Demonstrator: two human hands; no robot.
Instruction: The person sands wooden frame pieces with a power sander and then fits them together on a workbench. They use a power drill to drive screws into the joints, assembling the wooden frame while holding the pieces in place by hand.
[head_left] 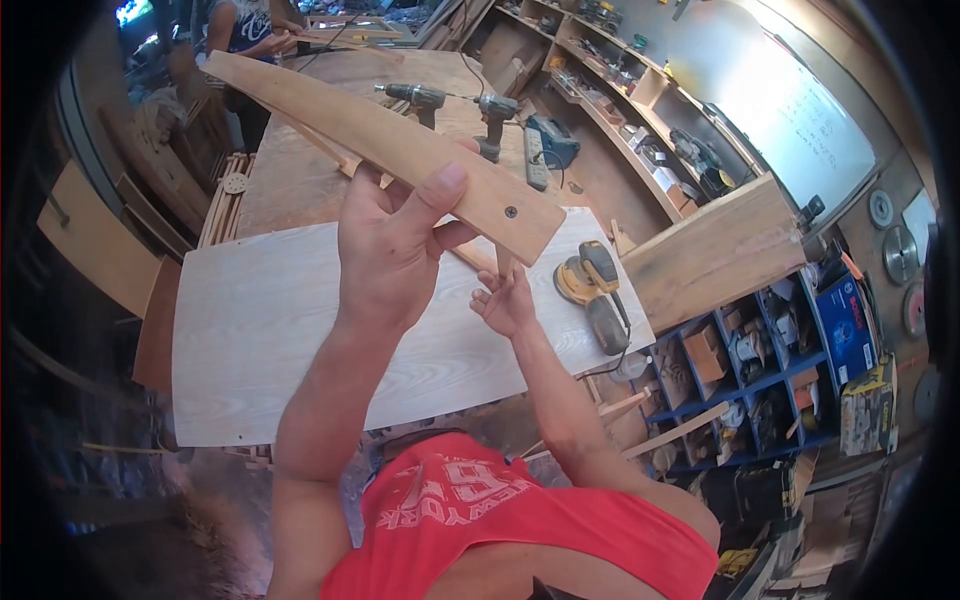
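Worktop (pixel 300 180) spans centre, pale panel (pixel 270 330) flat on it as base.
Curved wooden slat (pixel 390 140) raised above panel, running 10 to 4 o'clock, screw end near — likely lifted for inspection.
Left hand (pixel 385 250) clasps slat at middle, thumb over top edge.
Right hand (pixel 507 300) at 4 o'clock beneath screw end, fingers pinching thin strip below; grip partly hidden.
Orbital sander (pixel 592 290) parked at 3 o'clock, within reach.
Two drills (pixel 455 105) at 12 o'clock.
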